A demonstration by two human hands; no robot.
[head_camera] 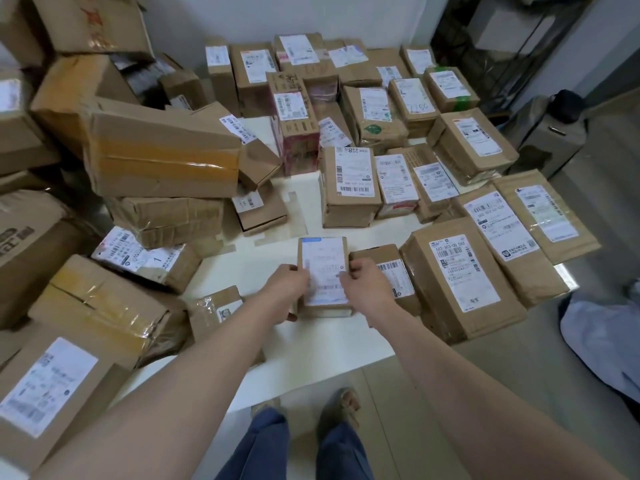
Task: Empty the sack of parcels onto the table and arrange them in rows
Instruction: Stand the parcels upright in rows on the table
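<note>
White table (242, 270), labelled parcels (349, 188) in rows, heap (162, 157) apparently spilling left

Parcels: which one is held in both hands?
The small label-up parcel near the front edge of the table: the left hand and right hand grip its two sides; no other parcel is gripped.

"502-303-00 045" on a parcel label (462, 271)

Labelled brown parcel (323, 271) flat on table (242, 271)
</note>
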